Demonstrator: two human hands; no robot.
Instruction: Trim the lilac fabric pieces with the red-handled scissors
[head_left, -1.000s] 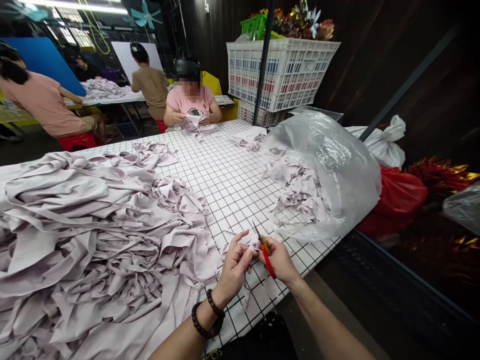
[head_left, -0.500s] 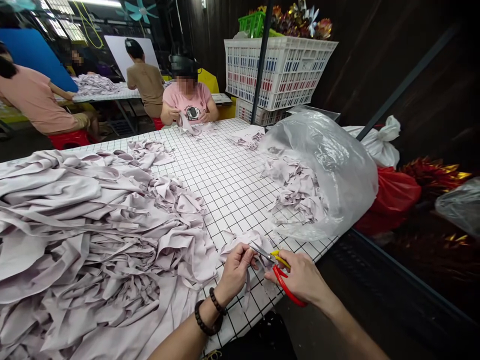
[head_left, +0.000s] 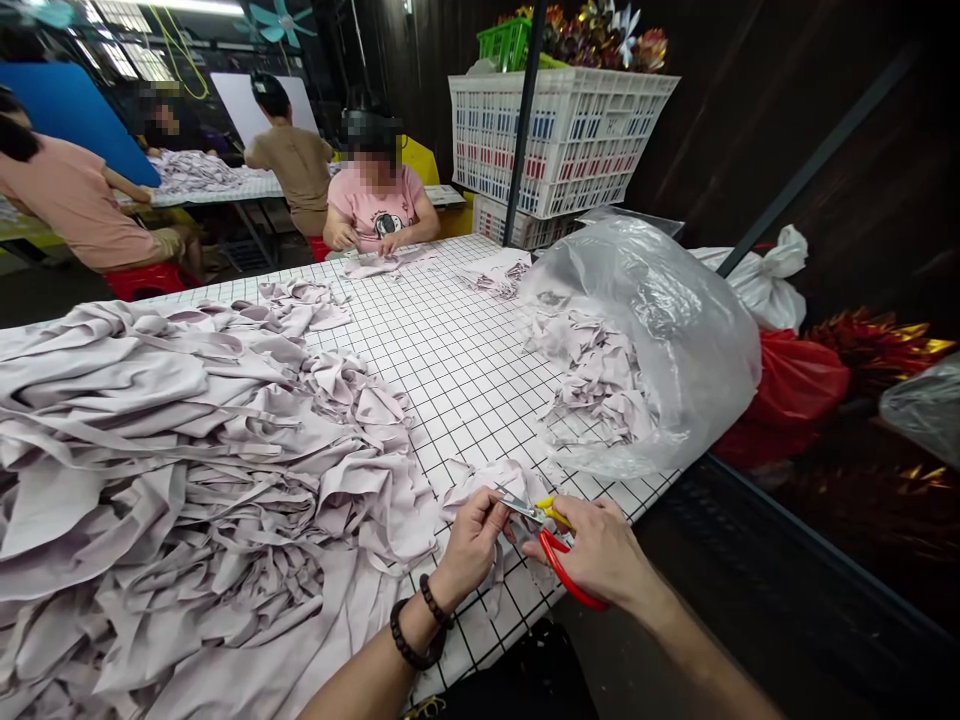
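Observation:
My left hand [head_left: 469, 545] pinches a strip of pale lilac fabric [head_left: 491, 478] at the near edge of the gridded table [head_left: 457, 370]. My right hand [head_left: 604, 550] grips red-and-yellow-handled scissors [head_left: 551, 545], their blades pointing left at the fabric by my left fingers. A beaded bracelet sits on my left wrist. A big heap of the same lilac fabric [head_left: 187, 460] covers the table's left half.
A clear plastic bag [head_left: 652, 350] holding cut fabric pieces lies on the table's right side. White crates [head_left: 562, 140] stand behind it. A person in a pink shirt [head_left: 379, 205] works at the far end; others sit at a back table. Red and white sacks [head_left: 795, 385] lie right.
The scissors swung from upright to lying level, blades pointing left at the fabric. My right hand dropped lower and to the right. The far person laid their piece down on the table.

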